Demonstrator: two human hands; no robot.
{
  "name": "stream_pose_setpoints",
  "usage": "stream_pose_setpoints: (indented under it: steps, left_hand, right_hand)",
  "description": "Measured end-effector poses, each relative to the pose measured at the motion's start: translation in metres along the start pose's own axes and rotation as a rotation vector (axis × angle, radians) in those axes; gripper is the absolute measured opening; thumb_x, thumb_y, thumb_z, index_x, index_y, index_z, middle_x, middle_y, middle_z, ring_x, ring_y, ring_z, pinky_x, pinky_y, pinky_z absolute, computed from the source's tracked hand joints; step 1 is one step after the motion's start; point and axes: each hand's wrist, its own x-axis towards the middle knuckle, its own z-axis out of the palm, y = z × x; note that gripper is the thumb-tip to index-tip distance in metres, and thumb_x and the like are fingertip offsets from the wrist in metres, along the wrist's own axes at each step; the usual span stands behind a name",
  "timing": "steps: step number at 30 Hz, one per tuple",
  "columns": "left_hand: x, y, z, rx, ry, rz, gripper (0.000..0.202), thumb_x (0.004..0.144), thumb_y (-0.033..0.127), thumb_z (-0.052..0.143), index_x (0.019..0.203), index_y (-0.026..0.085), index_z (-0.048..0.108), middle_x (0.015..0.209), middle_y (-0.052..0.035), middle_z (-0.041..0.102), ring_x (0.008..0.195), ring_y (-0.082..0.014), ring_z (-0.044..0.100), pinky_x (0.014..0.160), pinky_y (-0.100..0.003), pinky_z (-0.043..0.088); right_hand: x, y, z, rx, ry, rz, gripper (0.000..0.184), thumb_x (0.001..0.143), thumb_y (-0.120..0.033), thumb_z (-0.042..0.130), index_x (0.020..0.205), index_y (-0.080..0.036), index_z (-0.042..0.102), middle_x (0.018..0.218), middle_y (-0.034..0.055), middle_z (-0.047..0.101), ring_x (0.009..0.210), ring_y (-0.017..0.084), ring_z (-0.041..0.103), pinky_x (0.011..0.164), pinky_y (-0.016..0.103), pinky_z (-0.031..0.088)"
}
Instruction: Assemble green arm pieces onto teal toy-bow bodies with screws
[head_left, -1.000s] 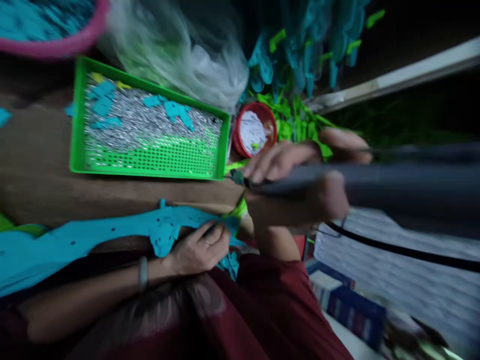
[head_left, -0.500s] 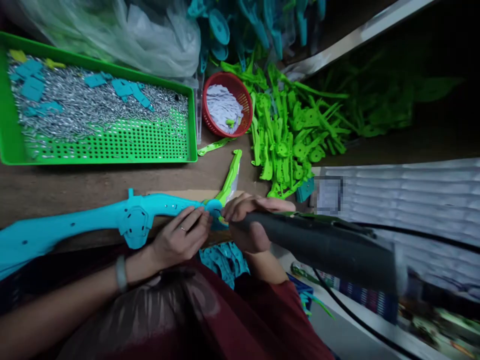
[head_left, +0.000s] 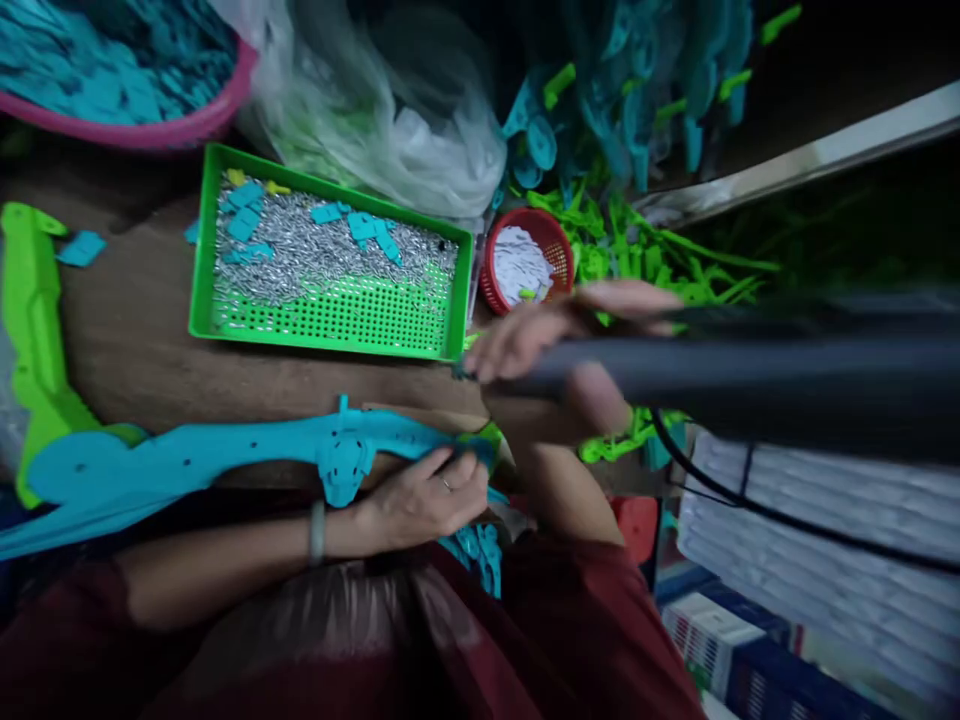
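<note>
My left hand, a ring on one finger, is closed round the right end of a long blue plastic part, which lies across the table's front. A bit of green plastic shows beside its fingertips. My right hand, smeared by motion, wraps the front of a thick dark electric screwdriver. The screwdriver's tip is at the lower right corner of a green perforated tray of small silver screws; whether it touches them I cannot tell.
A red basket holds white pieces. Bright green plastic parts are heaped behind it. A pink tub of blue parts stands at the back left. A green part is at the left. A black cable hangs at the right.
The view has shifted left, so the pink tub and left green part now show. My right hand has lifted the screwdriver from the blue part to the tray's corner. My left hand stays on the part.
</note>
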Motion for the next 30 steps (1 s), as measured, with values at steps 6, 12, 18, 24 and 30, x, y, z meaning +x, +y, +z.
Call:
stream_pose_setpoints:
  steps: [6,12,18,24,30]
  left_hand:
    - [-0.004,-0.002,0.001,0.053,0.076,0.03,0.027,0.096,0.019,0.047,0.106,0.012,0.072,0.112,-0.0086,0.07,0.111,-0.0233,0.063,0.095,-0.034,0.053]
    - [-0.005,-0.001,0.003,0.059,0.102,0.011,0.03,0.096,0.018,0.046,0.106,0.01,0.073,0.113,-0.0111,0.071,0.11,-0.024,0.065,0.095,-0.035,0.054]
    - [-0.009,-0.002,0.002,0.075,0.103,0.013,0.03,0.096,0.023,0.052,0.117,0.01,0.069,0.119,-0.0116,0.07,0.115,-0.0246,0.064,0.1,-0.036,0.052]
    - [-0.004,-0.002,0.002,0.019,0.042,0.081,0.026,0.098,0.026,0.05,0.106,0.015,0.073,0.122,-0.0076,0.07,0.119,-0.0255,0.063,0.096,-0.037,0.055]
    - [-0.001,0.002,0.003,0.02,0.079,0.056,0.029,0.097,0.022,0.049,0.109,0.009,0.072,0.121,-0.0131,0.071,0.116,-0.0272,0.065,0.096,-0.039,0.056]
  right_hand:
    - [0.022,0.048,0.05,0.22,0.002,-0.106,0.029,0.084,-0.045,0.06,0.109,-0.034,0.049,0.051,-0.0096,0.042,0.035,0.013,0.046,0.03,0.024,0.038]
    - [0.014,0.05,0.043,0.261,-0.041,-0.095,0.022,0.086,-0.036,0.061,0.105,-0.031,0.049,0.055,-0.0108,0.047,0.041,0.01,0.049,0.038,0.02,0.044]
    - [0.012,0.056,0.044,0.226,-0.036,-0.096,0.024,0.089,-0.042,0.06,0.107,-0.033,0.048,0.056,-0.0107,0.047,0.044,0.01,0.051,0.04,0.019,0.046]
    - [0.009,0.051,0.041,0.28,-0.041,-0.028,0.025,0.09,-0.038,0.059,0.113,-0.035,0.05,0.06,-0.0089,0.049,0.047,0.012,0.053,0.044,0.025,0.048]
    - [0.004,0.059,0.037,0.168,-0.034,0.026,0.032,0.087,-0.055,0.055,0.108,-0.035,0.042,0.058,-0.0089,0.04,0.045,0.013,0.052,0.047,0.029,0.049]
